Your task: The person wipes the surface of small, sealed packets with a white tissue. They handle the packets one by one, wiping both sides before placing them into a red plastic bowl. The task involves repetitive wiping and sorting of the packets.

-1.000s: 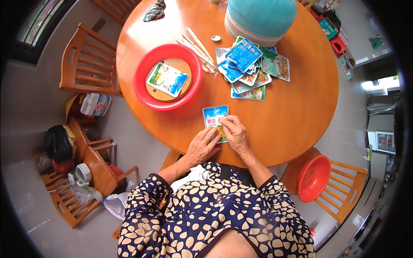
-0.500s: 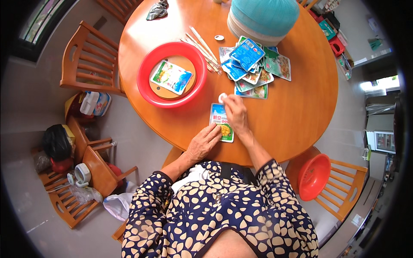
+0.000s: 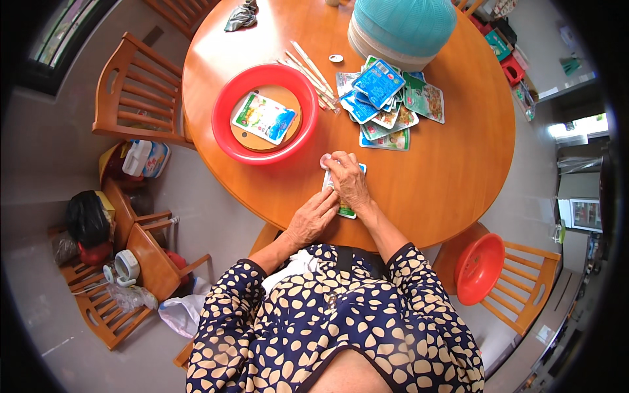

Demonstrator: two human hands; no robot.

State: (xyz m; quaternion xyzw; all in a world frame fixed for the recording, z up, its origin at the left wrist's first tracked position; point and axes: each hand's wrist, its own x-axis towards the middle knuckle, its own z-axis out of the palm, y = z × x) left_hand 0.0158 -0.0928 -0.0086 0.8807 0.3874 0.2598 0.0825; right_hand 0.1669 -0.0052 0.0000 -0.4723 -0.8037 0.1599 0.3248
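Note:
A blue, white and green food packet (image 3: 346, 211) lies flat near the table's front edge. My left hand (image 3: 312, 216) rests on its lower left part, fingers stretched out. Above it, my right hand (image 3: 351, 183) covers most of the packet. Pinched in its fingertips is a small round white object (image 3: 325, 161), at the packet's upper left corner; its kind is too small to make out. A red plastic basin (image 3: 221, 135) stands to the left, with a round board (image 3: 296, 118) inside. On that board lies another packet (image 3: 265, 118).
Several packets (image 3: 380, 84) are heaped beyond my right hand. Behind them stands a turquoise domed cover (image 3: 403, 26). Thin sticks (image 3: 308, 69) and a small white disc (image 3: 336, 58) lie beside the basin. A crumpled dark bag (image 3: 241, 18) is farther back. A red bowl (image 3: 479, 268) rests on the right chair.
My right hand has moved left and slightly nearer with the white object, from the packet's top edge to its upper left corner, now hiding its middle. My left hand stays in place.

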